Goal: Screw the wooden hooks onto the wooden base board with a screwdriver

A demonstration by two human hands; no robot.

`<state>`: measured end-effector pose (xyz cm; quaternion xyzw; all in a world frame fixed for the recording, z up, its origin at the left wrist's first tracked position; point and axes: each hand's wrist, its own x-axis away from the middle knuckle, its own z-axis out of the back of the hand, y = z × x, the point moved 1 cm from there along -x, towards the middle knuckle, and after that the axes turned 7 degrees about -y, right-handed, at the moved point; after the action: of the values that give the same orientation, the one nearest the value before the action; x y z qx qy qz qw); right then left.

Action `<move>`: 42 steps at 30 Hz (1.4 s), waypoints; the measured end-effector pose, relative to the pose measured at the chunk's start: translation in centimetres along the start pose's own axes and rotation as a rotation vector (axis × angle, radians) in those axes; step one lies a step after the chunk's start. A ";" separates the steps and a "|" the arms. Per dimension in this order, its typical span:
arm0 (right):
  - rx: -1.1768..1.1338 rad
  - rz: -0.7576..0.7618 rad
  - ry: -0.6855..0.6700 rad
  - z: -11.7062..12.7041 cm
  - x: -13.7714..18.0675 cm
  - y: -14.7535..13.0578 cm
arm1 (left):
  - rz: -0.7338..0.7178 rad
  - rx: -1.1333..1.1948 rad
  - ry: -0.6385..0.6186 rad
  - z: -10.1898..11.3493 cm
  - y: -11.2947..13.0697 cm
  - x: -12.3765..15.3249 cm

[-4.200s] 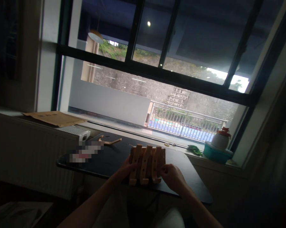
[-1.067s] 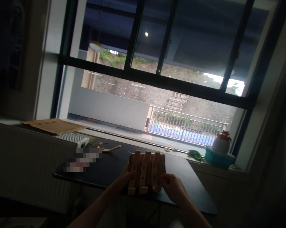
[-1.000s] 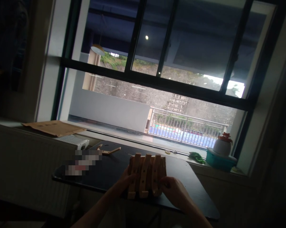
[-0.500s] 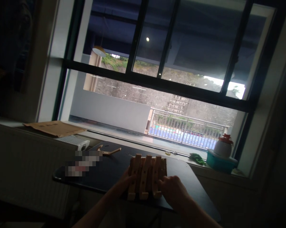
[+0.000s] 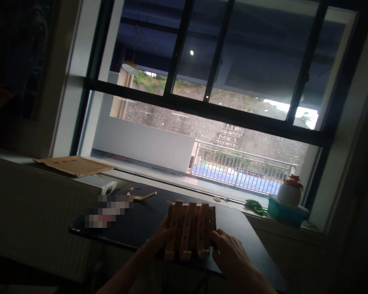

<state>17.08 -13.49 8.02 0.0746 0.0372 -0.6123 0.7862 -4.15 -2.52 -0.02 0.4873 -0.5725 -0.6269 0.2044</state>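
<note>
A pale wooden rack with three upright hooked strips (image 5: 188, 228) stands tilted on the near part of a dark tabletop (image 5: 135, 220). My left hand (image 5: 159, 241) grips its left edge, fingers curled round the wood. My right hand (image 5: 228, 251) is closed against its right lower side, fingers pressed to the wood. A loose wooden hook piece (image 5: 141, 197) lies on the far left of the tabletop, well away from both hands.
A blurred-out flat object (image 5: 109, 208) lies at the table's left. On the windowsill sit a brown cardboard sheet (image 5: 74, 165), a white slatted device (image 5: 95, 183), a green cloth (image 5: 256, 206) and a teal tub with a white, orange-topped jar (image 5: 289, 202). A large window rises behind.
My right hand has slid from a pinch at the rack's right strip to a grip lower on its right side. The rack and my left hand have hardly moved; the view shifted slightly.
</note>
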 end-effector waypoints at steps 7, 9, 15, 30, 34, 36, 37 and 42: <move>0.020 0.015 -0.009 0.9 0.0 -0.6 | 0.006 -0.007 0.015 0.0 0.1 0.0; 0.018 0.016 -0.014 0.6 0.1 -0.9 | 0.012 -0.008 0.019 0.0 0.1 0.0; -0.011 0.006 -0.014 -0.5 0.8 -1.2 | -0.002 -0.017 0.013 0.1 0.0 -0.1; -0.104 -0.016 0.016 0.4 -0.4 -0.8 | 0.000 -0.003 -0.005 0.3 -0.3 -0.2; -0.222 -0.086 0.029 0.0 -0.5 -0.4 | 0.008 0.002 -0.003 0.3 -0.4 -0.1; -0.297 -0.121 0.021 -0.2 -0.4 -0.1 | 0.017 0.001 0.000 0.2 -0.3 -0.1; -0.328 -0.135 0.015 -0.3 -0.4 0.1 | 0.021 0.000 0.003 0.2 -0.2 0.0; -0.376 -0.174 0.037 -0.2 -0.1 0.2 | 0.012 -0.004 0.020 0.1 0.0 0.0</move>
<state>17.28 -13.29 7.84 -0.0656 0.1713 -0.6587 0.7297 -4.24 -2.53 -0.01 0.4896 -0.5721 -0.6220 0.2148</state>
